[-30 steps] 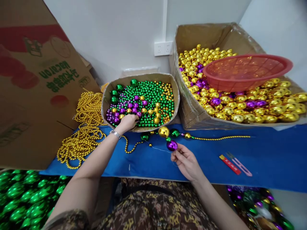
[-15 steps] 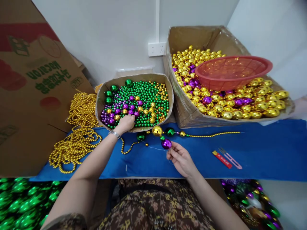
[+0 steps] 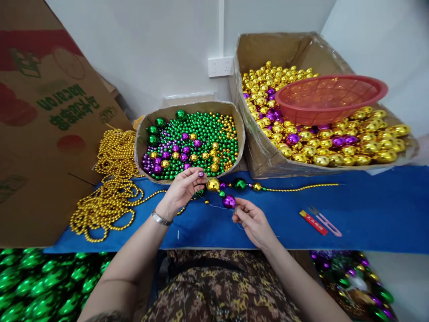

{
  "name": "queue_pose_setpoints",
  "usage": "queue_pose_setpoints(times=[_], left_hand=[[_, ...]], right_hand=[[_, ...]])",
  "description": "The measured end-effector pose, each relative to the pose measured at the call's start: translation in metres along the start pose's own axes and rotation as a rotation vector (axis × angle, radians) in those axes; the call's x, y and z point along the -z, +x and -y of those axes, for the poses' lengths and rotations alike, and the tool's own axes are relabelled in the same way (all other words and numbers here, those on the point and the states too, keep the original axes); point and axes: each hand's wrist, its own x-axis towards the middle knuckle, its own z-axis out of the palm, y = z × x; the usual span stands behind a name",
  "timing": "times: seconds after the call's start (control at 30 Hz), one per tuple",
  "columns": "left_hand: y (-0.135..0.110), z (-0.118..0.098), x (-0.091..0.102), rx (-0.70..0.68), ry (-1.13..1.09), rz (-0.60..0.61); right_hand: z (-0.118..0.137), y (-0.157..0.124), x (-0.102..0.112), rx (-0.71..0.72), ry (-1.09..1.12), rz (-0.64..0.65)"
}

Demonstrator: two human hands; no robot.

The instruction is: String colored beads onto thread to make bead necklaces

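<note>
My left hand hovers just in front of the small cardboard box of green, purple and gold beads, pinching a small purple bead between its fingertips. My right hand rests on the blue cloth, fingers pinched on a thin thread right beside a large purple ball. That ball belongs to a partly strung strand with a gold ball, a green ball and a line of tiny gold beads running right.
A big box of gold and purple balls holds a red plastic basket. Piled gold bead strands lie left. Thread snips and a red strip lie right. Green balls fill a bin below left.
My left hand has lifted out of the small bead box and come toward the strand, now pinching a small purple bead. My right hand has stayed at the purple ball.
</note>
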Motion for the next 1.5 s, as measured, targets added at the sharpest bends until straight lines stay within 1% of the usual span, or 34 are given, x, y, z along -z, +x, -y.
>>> queue_pose_setpoints(times=[0.13, 0.33, 0.53, 0.8, 0.9, 1.0, 1.13, 1.2, 1.27, 1.33, 1.37, 1.43, 1.5], left_hand=[[-0.001, 0.003, -0.003, 0.011, -0.032, -0.017], [-0.005, 0.006, -0.007, 0.014, -0.068, -0.083], [-0.006, 0.009, -0.008, 0.000, -0.082, -0.097], [-0.008, 0.010, -0.012, 0.004, -0.099, -0.147], [-0.010, 0.012, -0.013, -0.023, -0.076, -0.153], [-0.010, 0.020, -0.012, -0.090, 0.008, -0.133], [-0.008, 0.036, -0.010, -0.206, 0.239, -0.090], [-0.008, 0.044, -0.009, -0.236, 0.368, -0.069], [-0.008, 0.049, -0.010, -0.274, 0.493, -0.041], [-0.009, 0.048, -0.013, -0.358, 0.618, -0.002], [-0.010, 0.045, -0.015, -0.415, 0.679, 0.020], [-0.012, 0.036, -0.021, -0.529, 0.784, 0.063], [-0.015, 0.024, -0.030, -0.619, 0.858, 0.103]], right_hand=[[0.002, -0.001, 0.001, 0.018, -0.026, 0.006], [-0.001, 0.000, 0.001, 0.014, -0.014, 0.031], [0.000, -0.001, 0.002, -0.001, -0.017, 0.030], [-0.001, -0.001, 0.002, -0.004, -0.027, 0.021], [-0.002, -0.001, 0.001, -0.005, -0.031, 0.001], [-0.009, 0.003, 0.002, -0.008, -0.062, -0.046], [-0.026, 0.012, 0.010, -0.010, -0.190, -0.106], [-0.035, 0.016, 0.017, -0.015, -0.290, -0.102], [-0.039, 0.017, 0.024, -0.023, -0.440, -0.072], [-0.035, 0.017, 0.030, 0.001, -0.645, -0.028], [-0.030, 0.017, 0.032, 0.038, -0.754, -0.014], [-0.014, 0.018, 0.031, 0.154, -0.928, -0.006], [0.004, 0.021, 0.024, 0.286, -1.002, 0.010]])
